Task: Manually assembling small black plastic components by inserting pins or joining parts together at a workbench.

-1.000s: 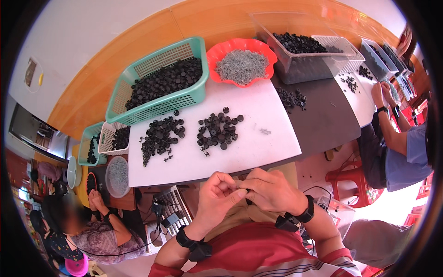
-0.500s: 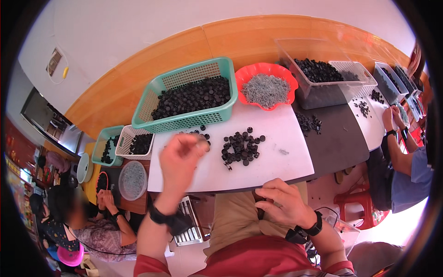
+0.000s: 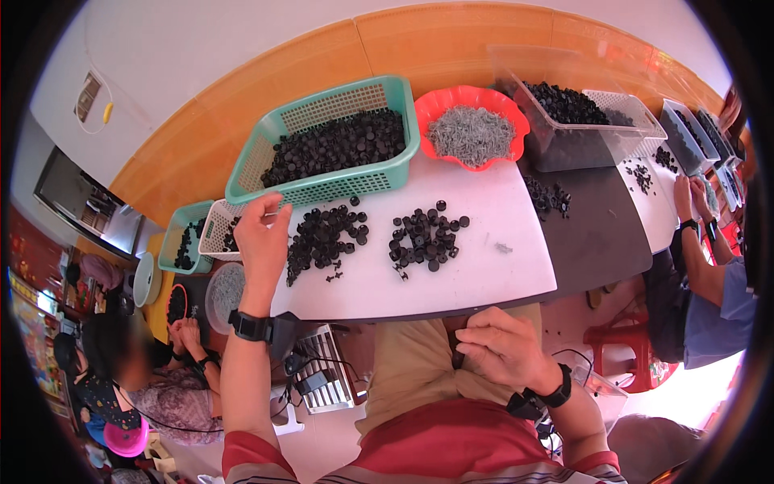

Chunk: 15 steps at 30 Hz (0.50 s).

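My left hand [image 3: 263,240] is raised over the left edge of the white tabletop [image 3: 492,278], in front of a green basket [image 3: 343,188]. Its fingers are loosely bent, tips apart, with nothing visible between them. Beside it lies a pile of small round black caps [image 3: 322,235] with a few thin black bits at its near side. A second pile of black caps [image 3: 427,238] sits to the right. My right hand [image 3: 506,348] hovers above my lap at the table's near edge, fingers curled in toward the thumb; whatever they may hold is hidden.
Black caps fill the green basket. A red scalloped bowl [image 3: 522,133] holds grey metal pins, beside a clear bin [image 3: 580,149] of black parts. At left stand a white basket [image 3: 211,234] and a clear tub [image 3: 222,298]. Co-workers [image 3: 165,395] [image 3: 713,298] sit on both sides.
My left hand has moved left from the left pile to the table's edge, uncovering that pile, and its fingers have loosened. My right hand stays over my lap. The view has shifted slightly.
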Each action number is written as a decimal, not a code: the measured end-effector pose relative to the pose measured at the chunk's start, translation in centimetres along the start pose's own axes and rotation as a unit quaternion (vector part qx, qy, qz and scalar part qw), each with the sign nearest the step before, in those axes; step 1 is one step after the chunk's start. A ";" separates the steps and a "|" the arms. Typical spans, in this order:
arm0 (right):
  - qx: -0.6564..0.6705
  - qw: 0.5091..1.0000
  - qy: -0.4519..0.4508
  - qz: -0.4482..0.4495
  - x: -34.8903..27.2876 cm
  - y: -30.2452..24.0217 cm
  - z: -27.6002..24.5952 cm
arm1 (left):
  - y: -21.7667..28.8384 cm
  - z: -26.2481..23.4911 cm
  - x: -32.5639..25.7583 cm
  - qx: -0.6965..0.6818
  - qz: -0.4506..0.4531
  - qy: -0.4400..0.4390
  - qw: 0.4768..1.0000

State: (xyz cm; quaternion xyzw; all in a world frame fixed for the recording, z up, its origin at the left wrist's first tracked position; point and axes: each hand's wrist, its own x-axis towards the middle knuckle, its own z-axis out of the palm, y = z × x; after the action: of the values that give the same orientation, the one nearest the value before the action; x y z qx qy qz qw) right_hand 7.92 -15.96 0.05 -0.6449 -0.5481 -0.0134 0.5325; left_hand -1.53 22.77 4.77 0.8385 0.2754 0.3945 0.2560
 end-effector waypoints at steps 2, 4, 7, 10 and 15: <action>0.007 1.000 0.002 -0.004 0.2 0.2 0.2 | 0.4 0.2 -2.0 0.008 0.018 -0.022 1.000; 0.005 1.000 -0.005 0.003 0.3 0.2 0.4 | 1.9 0.9 -4.1 -0.017 0.028 -0.067 0.997; 0.005 1.000 -0.021 0.008 0.6 -0.1 0.8 | 2.7 2.2 -7.3 -0.015 0.095 -0.122 0.988; 0.002 0.999 -0.033 0.016 0.7 -0.2 1.0 | 5.4 3.1 -9.0 -0.001 0.155 -0.171 0.973; -0.015 0.998 -0.058 0.015 1.0 -0.5 0.6 | 7.2 4.4 -10.9 -0.027 0.173 -0.222 0.959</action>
State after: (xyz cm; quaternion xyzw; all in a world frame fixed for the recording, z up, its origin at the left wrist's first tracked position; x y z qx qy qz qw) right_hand 7.59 -14.94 0.72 -0.6603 -0.5682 0.0236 0.4905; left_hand -1.98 9.50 1.32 0.9326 0.0518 0.2441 0.2609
